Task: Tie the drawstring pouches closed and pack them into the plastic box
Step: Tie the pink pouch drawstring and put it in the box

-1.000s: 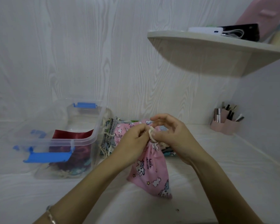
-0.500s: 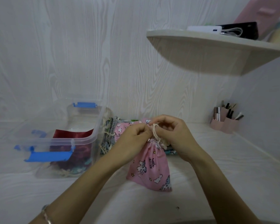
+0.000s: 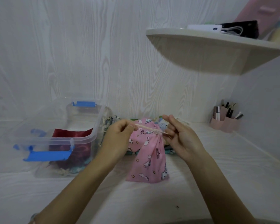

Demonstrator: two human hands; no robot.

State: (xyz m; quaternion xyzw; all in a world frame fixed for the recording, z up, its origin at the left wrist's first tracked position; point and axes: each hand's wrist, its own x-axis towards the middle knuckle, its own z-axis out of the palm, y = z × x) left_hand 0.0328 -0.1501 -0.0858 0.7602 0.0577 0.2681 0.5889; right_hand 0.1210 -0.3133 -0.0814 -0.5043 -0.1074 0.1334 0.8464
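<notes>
Both hands have drawn apart since half a second ago, when they were bunched together at the pouch's neck, and the cord now runs taut between them. The left hand (image 3: 120,136) pinches one end of the cream drawstring (image 3: 145,127) between thumb and forefinger. The right hand (image 3: 182,139) holds the other end in its curled fingers, thumb raised.

The pink pouch (image 3: 149,164) hangs from that cord, between the hands and just below them. It is soft pink cloth printed with white unicorns, small clouds and yellow stars. Its neck is gathered tight into a knot close to the right hand's fingers, and the body fans out wider toward its lower edge, which seems to reach the pale bench (image 3: 225,172) nearer the person.

Just behind both hands lies a pile of pouches (image 3: 111,122), partly hidden by them. Beside the left hand, on its outer side, stands the clear plastic box (image 3: 60,140) with blue latches, lid off, with a dark red pouch (image 3: 71,133) inside.
</notes>
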